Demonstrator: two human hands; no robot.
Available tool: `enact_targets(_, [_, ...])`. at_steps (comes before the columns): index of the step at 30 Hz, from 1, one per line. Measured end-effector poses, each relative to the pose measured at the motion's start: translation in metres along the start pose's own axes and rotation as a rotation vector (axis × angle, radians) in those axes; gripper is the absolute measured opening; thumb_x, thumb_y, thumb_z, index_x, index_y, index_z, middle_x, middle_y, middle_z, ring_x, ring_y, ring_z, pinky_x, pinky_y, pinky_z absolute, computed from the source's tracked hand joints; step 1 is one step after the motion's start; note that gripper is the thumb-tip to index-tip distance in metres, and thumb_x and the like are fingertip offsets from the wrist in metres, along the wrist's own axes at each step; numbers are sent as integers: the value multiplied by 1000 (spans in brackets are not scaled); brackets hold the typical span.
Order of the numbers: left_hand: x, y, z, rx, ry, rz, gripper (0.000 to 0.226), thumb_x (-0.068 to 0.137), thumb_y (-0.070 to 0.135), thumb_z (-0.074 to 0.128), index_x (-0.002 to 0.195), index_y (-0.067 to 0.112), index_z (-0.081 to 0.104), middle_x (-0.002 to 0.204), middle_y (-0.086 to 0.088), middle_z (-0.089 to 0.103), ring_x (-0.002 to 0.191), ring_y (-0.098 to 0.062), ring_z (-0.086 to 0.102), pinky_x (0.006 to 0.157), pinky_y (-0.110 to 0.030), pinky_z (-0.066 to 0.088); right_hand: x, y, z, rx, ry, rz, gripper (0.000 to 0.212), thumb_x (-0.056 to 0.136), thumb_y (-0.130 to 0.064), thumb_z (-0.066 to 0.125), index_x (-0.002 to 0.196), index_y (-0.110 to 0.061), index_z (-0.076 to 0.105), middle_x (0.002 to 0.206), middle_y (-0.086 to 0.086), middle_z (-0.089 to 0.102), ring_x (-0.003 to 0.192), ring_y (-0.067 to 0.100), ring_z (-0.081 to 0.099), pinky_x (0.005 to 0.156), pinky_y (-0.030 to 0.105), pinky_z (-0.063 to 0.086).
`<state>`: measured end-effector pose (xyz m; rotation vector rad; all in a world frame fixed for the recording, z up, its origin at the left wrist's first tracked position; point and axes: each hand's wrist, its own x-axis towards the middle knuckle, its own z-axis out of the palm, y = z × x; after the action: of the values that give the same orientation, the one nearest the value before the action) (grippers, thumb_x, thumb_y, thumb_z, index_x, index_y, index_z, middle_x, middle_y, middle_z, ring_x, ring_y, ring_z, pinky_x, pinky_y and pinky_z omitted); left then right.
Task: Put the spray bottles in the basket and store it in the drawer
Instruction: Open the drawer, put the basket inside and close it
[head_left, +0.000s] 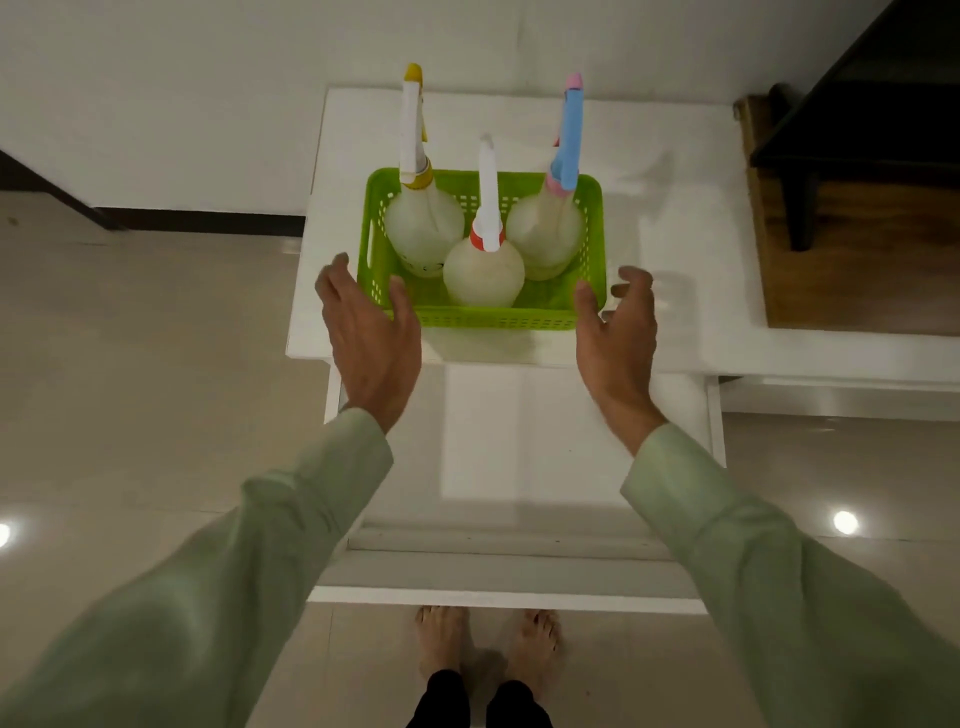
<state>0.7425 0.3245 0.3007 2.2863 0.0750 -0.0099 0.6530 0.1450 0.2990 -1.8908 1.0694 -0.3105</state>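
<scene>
A green plastic basket (498, 316) stands on the white cabinet top (675, 249). Three translucent spray bottles stand upright inside it: one with a yellow and white head (423, 228) at the back left, one with a blue and pink head (545, 234) at the back right, and one with a white head and red collar (483, 273) in front. My left hand (371, 332) is open at the basket's near left corner, thumb over the rim. My right hand (615, 332) is open at the near right corner, thumb at the rim. Below the top, a white drawer (509, 566) is pulled out.
A dark wooden stair and a brown wooden block (852, 218) stand to the right of the cabinet. A white wall rises behind it. Glossy tile floor (130, 389) lies on both sides. My bare feet (488, 644) stand just in front of the drawer's front panel.
</scene>
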Motion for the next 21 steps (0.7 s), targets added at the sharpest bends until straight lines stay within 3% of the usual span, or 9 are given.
enact_targets(3, [32, 2, 5, 39, -72, -60, 52, 94, 22, 50, 143, 9, 37, 136, -13, 53, 124, -32, 52, 105, -40, 43, 29, -13, 6, -37, -64, 85, 51, 94, -26, 57, 142, -16, 42, 128, 11, 62, 113, 35, 61, 97, 48, 50])
enact_targets(6, [55, 1, 5, 138, -152, -101, 41, 93, 12, 46, 133, 9, 48, 116, -16, 65, 109, -35, 59, 88, -43, 51, 43, -21, 8, -83, -122, 126, 44, 85, -14, 50, 128, -21, 54, 111, 13, 67, 102, 40, 63, 86, 51, 56])
enact_targets(10, [65, 0, 0, 164, -202, -119, 41, 88, 0, 45, 127, 8, 57, 120, -18, 65, 109, -39, 60, 90, -53, 53, 48, -19, 7, -95, -132, 148, 52, 81, -6, 42, 127, -25, 58, 115, 16, 65, 107, 43, 61, 84, 55, 58])
enact_targets(15, [46, -4, -13, 161, -193, -92, 43, 85, -4, 44, 123, 7, 61, 116, -17, 68, 106, -39, 61, 93, -53, 51, 32, -7, -5, -86, -154, 125, 52, 78, 0, 38, 117, -27, 61, 107, 18, 67, 103, 45, 62, 64, 53, 63])
enact_targets(21, [-10, -17, -41, 108, -184, -55, 43, 85, -6, 45, 123, 7, 61, 113, -14, 70, 98, -34, 65, 82, -47, 57, -17, 16, -33, -27, -180, 98, 57, 80, 7, 37, 123, -22, 60, 99, 14, 71, 81, 37, 71, 55, 53, 62])
